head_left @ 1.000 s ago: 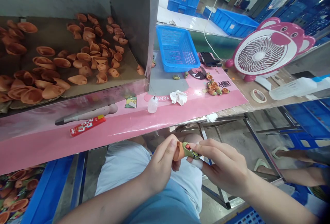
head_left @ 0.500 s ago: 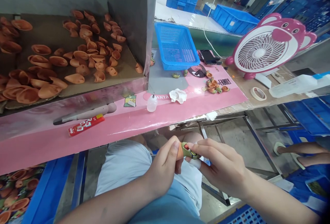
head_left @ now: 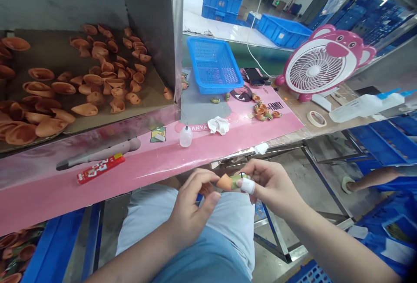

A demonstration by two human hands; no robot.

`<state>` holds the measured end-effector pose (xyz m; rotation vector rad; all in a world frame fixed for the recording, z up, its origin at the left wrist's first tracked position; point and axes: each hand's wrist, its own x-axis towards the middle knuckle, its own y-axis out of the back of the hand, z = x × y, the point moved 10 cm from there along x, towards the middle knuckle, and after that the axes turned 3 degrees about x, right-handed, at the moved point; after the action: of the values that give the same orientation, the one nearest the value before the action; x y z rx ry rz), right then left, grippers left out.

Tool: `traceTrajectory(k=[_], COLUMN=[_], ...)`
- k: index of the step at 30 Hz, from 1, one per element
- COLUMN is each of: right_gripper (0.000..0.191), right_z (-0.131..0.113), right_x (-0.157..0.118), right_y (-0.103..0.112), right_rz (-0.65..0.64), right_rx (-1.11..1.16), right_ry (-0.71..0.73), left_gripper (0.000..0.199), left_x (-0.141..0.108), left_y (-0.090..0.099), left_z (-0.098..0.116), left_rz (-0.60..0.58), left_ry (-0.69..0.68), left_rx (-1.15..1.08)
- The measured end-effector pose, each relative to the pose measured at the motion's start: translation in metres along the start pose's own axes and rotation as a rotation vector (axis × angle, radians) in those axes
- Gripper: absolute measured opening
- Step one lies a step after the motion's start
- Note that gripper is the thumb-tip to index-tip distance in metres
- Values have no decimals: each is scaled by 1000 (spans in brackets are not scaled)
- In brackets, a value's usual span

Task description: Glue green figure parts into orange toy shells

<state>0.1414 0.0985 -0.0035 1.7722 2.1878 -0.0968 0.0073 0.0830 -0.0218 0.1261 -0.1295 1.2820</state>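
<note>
Above my lap, my right hand (head_left: 269,184) pinches a small orange and green piece (head_left: 232,181) between thumb and fingers; white tape wraps its thumb. Just left of the piece, my left hand (head_left: 194,204) has its thumb and fingers apart, with nothing between them. On the pink mat (head_left: 153,159) beyond my hands stand a small clear bottle (head_left: 185,136) with a dark tip and a crumpled white tissue (head_left: 218,125). Several orange and green pieces (head_left: 263,111) lie in a cluster farther right.
A cardboard box (head_left: 156,96) at the left holds many orange shells. Behind the mat are a blue basket (head_left: 215,63) and a phone (head_left: 256,76). At the right are a pink fan (head_left: 314,70), a tape roll (head_left: 316,118) and a person's leg (head_left: 371,178).
My left hand has let go of the piece and opened, moving a little left. The piece stays in my right hand, turned so its orange end points left. The view has shifted slightly.
</note>
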Motion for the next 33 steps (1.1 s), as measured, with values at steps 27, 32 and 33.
traceTrajectory(k=[27, 32, 33], right_gripper=[8, 6, 6], right_z=[-37, -35, -35], right_x=[-26, -26, -27], right_y=[-20, -20, -20], right_rz=[-69, -58, -55], right_rx=[-378, -358, -356], right_ry=[572, 546, 540], left_gripper=[17, 19, 19], left_x=[-11, -12, -12], left_y=[-15, -17, -17], left_z=[-15, -18, -18], left_rz=[-68, -80, -83], left_ry=[436, 463, 464], left_rx=[-359, -346, -353])
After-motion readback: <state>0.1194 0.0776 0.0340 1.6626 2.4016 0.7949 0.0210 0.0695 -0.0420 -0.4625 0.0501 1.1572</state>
